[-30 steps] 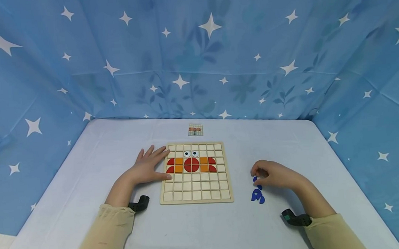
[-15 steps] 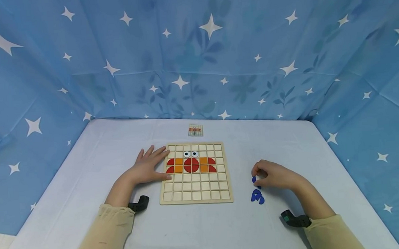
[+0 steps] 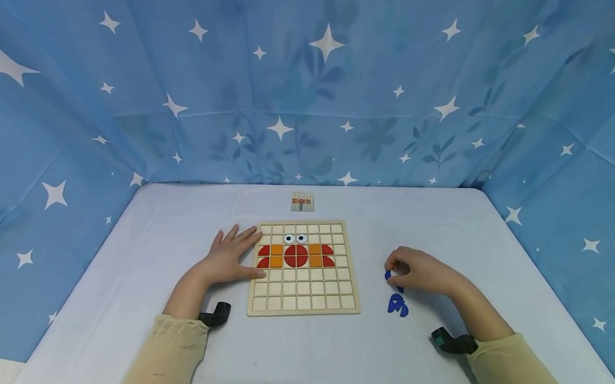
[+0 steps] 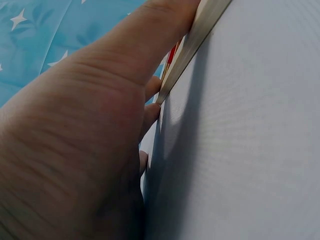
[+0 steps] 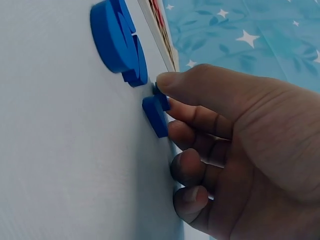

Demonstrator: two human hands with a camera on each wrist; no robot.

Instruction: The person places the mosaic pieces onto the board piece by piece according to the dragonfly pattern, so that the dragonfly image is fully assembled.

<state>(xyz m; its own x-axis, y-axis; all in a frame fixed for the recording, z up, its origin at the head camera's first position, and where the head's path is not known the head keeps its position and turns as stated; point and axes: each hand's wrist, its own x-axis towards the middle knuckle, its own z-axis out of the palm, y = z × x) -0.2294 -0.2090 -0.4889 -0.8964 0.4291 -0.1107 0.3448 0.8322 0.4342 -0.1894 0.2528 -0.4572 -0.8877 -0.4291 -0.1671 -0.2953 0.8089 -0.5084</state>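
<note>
- White tablecloth (image 3: pixel 217 359), starry curtain (image 3: pixel 303 108) at the far side
- Left hand (image 3: pixel 229 261), fingers spread wide, rests on the left edge of the board (image 3: pixel 303 288); light pressure should steady it
- Right hand (image 3: pixel 420 272) pinches one blue piece (image 3: pixel 388 275), right of the board; best lifted clear of the loose blue pieces (image 3: pixel 396 297) nearer

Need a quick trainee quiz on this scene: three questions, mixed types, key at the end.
1. Short answer: which hand has its fingers at the edge of the wooden board?
2. True or false: the small picture card lies between the board and the curtain.
3. Multiple choice: what colour are the loose pieces on the table by the right hand?
A) red
B) orange
C) blue

Key:
1. The left hand.
2. True.
3. C, blue.
</note>
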